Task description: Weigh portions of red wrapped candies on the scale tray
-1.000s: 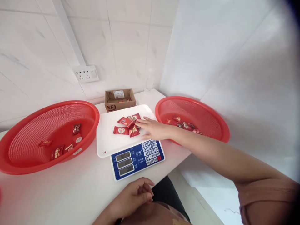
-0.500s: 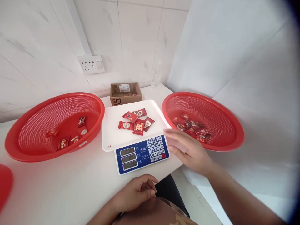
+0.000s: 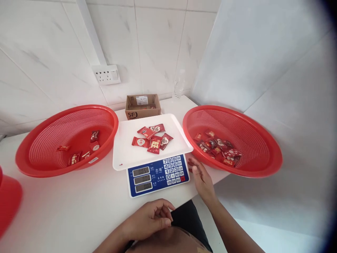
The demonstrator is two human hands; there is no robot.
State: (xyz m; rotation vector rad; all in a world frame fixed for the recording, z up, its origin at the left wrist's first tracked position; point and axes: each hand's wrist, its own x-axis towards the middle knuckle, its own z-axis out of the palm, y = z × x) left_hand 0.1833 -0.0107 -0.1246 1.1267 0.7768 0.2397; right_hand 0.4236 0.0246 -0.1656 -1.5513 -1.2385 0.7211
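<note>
A blue-fronted digital scale [image 3: 158,175] stands in the middle of the white table, with several red candy packets [image 3: 152,137] on its white tray [image 3: 123,154]. My right hand [image 3: 201,177] rests at the table's edge just right of the scale's keypad, fingers stretched out and empty. My left hand [image 3: 149,219] lies near my lap at the front edge, fingers loosely curled, nothing visible in them. The red mesh basket [image 3: 263,140] on the right holds several red candies [image 3: 217,147]. The red basket [image 3: 42,151] on the left holds a few more candies [image 3: 84,147].
A small open cardboard box [image 3: 142,106] sits behind the scale against the tiled wall, below a wall socket [image 3: 106,74]. Part of another red object [image 3: 7,200] shows at the far left edge. The table ends just right of the scale.
My right hand has pulled back from the candies on the scale tray to the table edge beside the keypad. The left hand has stayed put.
</note>
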